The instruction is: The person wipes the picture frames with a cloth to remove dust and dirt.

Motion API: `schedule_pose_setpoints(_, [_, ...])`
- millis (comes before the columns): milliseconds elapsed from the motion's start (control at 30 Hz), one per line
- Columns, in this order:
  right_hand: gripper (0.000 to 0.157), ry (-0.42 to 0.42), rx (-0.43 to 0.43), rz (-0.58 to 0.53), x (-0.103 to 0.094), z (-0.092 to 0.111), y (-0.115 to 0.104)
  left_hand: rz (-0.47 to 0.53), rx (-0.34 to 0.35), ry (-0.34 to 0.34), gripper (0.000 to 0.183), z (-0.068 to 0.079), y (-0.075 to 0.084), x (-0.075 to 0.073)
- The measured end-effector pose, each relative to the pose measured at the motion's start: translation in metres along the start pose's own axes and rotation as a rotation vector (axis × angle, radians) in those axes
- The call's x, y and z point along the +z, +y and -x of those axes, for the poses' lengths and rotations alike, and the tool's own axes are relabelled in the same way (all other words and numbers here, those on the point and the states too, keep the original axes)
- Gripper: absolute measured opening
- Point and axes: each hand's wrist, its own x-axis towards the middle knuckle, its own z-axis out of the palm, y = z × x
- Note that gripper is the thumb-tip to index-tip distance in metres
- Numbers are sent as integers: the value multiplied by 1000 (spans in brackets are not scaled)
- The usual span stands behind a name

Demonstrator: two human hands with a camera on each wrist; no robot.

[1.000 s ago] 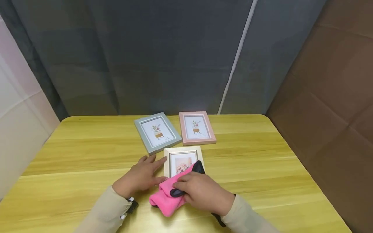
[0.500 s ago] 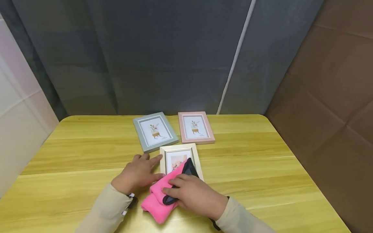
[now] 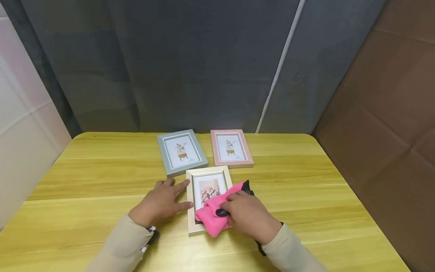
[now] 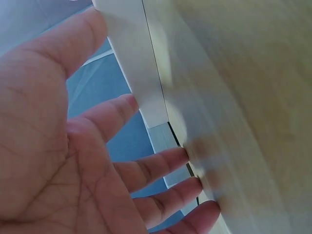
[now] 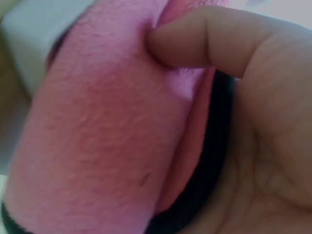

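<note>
A cream picture frame (image 3: 191, 223) with a photo of pink flowers lies flat on the table, face up. My left hand (image 3: 161, 200) rests at its left side, the thumb and index fingertips touching the edge. The left wrist view shows the spread fingers (image 4: 109, 117) along the frame's side and the tabletop. My right hand (image 3: 253, 217) grips a folded pink cloth (image 3: 214, 223) with black trim against the lower right of the frame. In the right wrist view the thumb presses into the fluffy cloth (image 5: 97, 131). The cloth hides the frame's lower right part.
A grey-blue picture frame (image 3: 164, 155) and a pink picture frame (image 3: 215, 149) lie behind the cream one, both with plant pictures. The wood-grain table (image 3: 85, 181) meets a dark curtain (image 3: 190, 68) at the back. A brown covering (image 3: 384, 113) hangs at the right.
My right hand and the cloth first shifted down-left, then moved up and right across the cream frame, uncovering its lower left corner. The left hand stays at the frame's edge.
</note>
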Motion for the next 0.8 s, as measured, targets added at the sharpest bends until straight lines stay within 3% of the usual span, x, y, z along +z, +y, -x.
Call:
schedule_pose_setpoints(67, [23,4,1,45,1,0,2,0,1,2,78,-1,0,1])
schedule_pose_setpoints(133, [26,27,-53,43,3,-1,0,1,2,3,79,-2,-1,2])
schedule_pose_setpoints(267, [39,77,-278,-2,10,-2,-17,3,-4,7,79,-3,-2,2])
schedule_pose_setpoints(367, [44,110,-373,-29,13,-2,-28,-5,-4,12,79,-3,-2,2])
schedule_pose_setpoints(467, [42,97,-318,-53,12,-2,-26,-10,0,11,79,-2,-1,1])
schedule_pose_setpoints(533, [39,61,-222,-77,9,-2,-18,-7,3,9,80,-2,-1,1])
schedule_pose_setpoints(667, [27,34,-29,-18,3,-1,4,0,8,3,80,-2,0,0])
schedule_pose_setpoints(733, [23,38,4,25,3,-1,12,-2,11,1,80,-2,0,0])
schedule_pose_setpoints(800, [22,45,-25,38,4,-2,12,-4,9,4,81,-3,-1,1])
